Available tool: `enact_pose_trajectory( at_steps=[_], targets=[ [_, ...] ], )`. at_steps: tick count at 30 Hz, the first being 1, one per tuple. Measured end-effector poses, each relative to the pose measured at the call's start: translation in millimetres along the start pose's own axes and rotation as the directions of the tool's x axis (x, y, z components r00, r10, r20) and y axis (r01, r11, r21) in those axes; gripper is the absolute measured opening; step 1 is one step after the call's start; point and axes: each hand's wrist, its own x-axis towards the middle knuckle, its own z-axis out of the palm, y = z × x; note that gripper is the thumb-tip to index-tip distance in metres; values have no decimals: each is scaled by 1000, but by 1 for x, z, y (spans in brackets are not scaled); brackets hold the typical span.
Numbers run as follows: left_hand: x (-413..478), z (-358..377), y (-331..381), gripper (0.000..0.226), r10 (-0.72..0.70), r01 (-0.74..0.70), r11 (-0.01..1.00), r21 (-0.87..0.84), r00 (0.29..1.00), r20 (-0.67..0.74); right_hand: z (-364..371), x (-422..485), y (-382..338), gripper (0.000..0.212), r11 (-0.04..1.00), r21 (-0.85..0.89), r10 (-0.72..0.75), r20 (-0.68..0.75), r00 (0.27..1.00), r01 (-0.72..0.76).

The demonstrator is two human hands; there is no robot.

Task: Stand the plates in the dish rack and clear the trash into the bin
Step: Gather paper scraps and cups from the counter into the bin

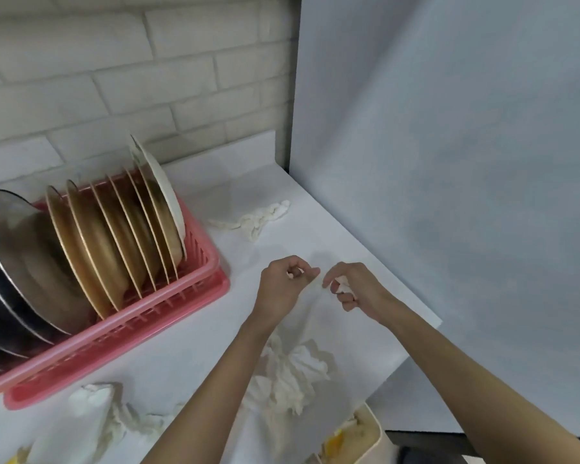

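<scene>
The pink rack (168, 316) holds steel pans (21, 249) and a row of upright plates (114, 236). Loose tissues (94, 410) lie on the white counter (332, 236). The left hand (282, 286) and right hand (352, 289) each pinch one hanging tissue (292, 373) near the counter's right edge. Below it is the bin (377, 433), which holds scraps. A grey wall (449, 145) stands to the right.

Both bare forearms stretch forward side by side. The left hand (283, 286) and right hand (355, 291) are almost touching, fingers curled in, each pinching a scrap of white tissue (343, 282) at the fingertips.
</scene>
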Motion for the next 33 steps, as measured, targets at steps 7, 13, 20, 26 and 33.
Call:
enact_pose_trajectory(
  at_steps=[7,13,20,26,33],
  targets=[
    [-33,18,28,3,63,-67,998,11,980,188,-18,-51,24,44,996,-8,-91,-91,992,90],
    [-86,54,44,16,6,-43,993,107,946,323,-34,-114,60,46,994,-55,-100,-190,977,91],
    [-178,88,13,40,-39,-61,971,230,913,406,-32,-184,146,54,995,-59,-90,-251,964,77],
    [-245,105,-39,51,-92,-84,928,363,893,441,-14,-224,232,54,998,-24,47,-218,975,-54],
    [-275,118,-88,65,-160,21,941,336,906,391,2,-251,301,56,977,-151,99,-303,948,-151]
  ],
)
